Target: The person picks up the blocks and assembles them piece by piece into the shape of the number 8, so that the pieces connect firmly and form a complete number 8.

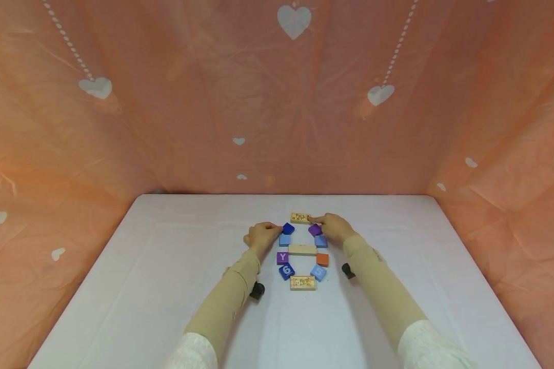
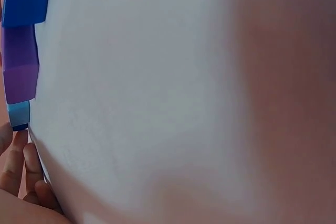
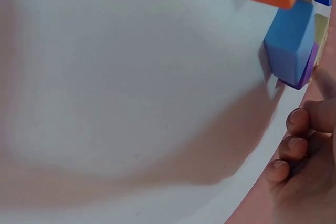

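My left hand [image 1: 263, 236] reaches to the left side of the block ring, its fingertips at a dark blue block [image 1: 288, 228]. In the left wrist view its fingers [image 2: 16, 166] lie beside the light blue block [image 2: 19, 113]; the dark blue one is mostly hidden. My right hand [image 1: 336, 226] points its index finger at the right end of a printed wooden block [image 1: 300, 218] at the top. Its other fingers [image 3: 294, 148] are curled and hold nothing. Close below that finger sit a purple block [image 1: 315, 229] and a blue block [image 1: 320, 241].
A plain wooden bar [image 1: 302, 250] crosses the ring's middle. Below it lie a purple Y block [image 1: 282, 258], an orange block [image 1: 322, 260], a dark blue 6 block [image 1: 287, 271], a light blue 5 block [image 1: 318, 272] and another printed wooden block [image 1: 302, 283]. White cloth [image 1: 143, 287] covers the table.
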### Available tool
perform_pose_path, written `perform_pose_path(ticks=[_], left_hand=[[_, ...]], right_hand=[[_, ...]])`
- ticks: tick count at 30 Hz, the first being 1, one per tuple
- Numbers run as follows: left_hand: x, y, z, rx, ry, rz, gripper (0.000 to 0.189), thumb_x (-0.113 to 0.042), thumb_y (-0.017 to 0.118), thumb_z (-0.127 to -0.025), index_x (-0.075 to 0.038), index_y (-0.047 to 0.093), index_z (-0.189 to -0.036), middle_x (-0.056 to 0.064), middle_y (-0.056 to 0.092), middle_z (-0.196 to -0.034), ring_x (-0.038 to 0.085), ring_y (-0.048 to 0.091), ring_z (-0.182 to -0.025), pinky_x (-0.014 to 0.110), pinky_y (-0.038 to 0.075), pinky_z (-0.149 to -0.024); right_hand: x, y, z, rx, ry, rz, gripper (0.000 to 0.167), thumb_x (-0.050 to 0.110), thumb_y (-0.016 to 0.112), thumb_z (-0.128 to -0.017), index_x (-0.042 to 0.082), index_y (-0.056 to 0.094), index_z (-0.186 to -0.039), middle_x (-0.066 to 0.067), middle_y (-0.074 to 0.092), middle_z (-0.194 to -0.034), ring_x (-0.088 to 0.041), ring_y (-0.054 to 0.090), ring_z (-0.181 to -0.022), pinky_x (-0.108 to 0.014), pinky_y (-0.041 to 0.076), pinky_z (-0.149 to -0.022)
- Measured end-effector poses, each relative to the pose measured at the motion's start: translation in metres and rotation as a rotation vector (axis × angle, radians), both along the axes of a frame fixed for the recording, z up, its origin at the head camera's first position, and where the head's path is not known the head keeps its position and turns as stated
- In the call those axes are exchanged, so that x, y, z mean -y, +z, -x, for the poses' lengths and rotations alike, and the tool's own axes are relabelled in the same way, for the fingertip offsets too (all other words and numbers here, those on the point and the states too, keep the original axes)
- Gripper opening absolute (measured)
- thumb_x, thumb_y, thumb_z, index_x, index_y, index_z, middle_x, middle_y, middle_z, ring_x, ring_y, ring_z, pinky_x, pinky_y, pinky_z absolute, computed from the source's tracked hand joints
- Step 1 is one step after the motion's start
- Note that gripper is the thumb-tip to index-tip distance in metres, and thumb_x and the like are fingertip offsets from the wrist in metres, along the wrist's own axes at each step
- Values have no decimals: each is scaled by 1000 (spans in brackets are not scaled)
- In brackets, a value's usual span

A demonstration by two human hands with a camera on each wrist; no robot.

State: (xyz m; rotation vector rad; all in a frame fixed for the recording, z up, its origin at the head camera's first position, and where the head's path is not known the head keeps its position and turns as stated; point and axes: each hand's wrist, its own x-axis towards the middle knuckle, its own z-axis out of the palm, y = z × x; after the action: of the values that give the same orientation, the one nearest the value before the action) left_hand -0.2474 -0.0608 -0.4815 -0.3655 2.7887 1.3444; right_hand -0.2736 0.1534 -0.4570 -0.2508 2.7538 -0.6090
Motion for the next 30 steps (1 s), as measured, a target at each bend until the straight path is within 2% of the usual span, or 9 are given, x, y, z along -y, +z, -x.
perform_pose_path(ticks=[5, 13, 21, 30], left_hand=[[0, 0, 0, 0, 3, 5, 22, -37, 67, -79, -16, 74, -83, 2, 72, -93, 27, 55, -104, 49, 24, -94], [0, 1, 0, -9, 2, 4, 23, -37, 67, -79, -16, 74, -83, 2, 72, -92, 27, 55, -104, 48, 24, -94], [0, 1, -1, 2, 3, 4, 23, -36, 67, -80, -15, 73, -84, 3, 72, -95, 28, 55, -105, 48, 24, -94], [-1, 4, -2, -27, -7, 37, 24, -37, 67, -80, -15, 74, -86, 2, 73, -95, 28, 56, -104, 48, 25, -92]], right_hand=[[0, 0, -2, 12, -14, 22, 49, 5, 37, -90, 28, 54, -130, -13, 52, -137, -35, 43, -130, -50, 30, -109], [-1, 0, -3, 0, 0, 10, 49, 4, 37, -89, 26, 54, -130, -15, 52, -136, -35, 44, -129, -50, 31, -108], [-1, -2, -8, 16, -21, 59, 48, 6, 37, -91, 27, 53, -130, -14, 48, -140, -35, 40, -132, -51, 30, -109], [-3, -8, -6, -11, -20, 68, 48, 7, 37, -90, 29, 55, -129, -13, 51, -137, -34, 44, -129, -50, 32, -108]])
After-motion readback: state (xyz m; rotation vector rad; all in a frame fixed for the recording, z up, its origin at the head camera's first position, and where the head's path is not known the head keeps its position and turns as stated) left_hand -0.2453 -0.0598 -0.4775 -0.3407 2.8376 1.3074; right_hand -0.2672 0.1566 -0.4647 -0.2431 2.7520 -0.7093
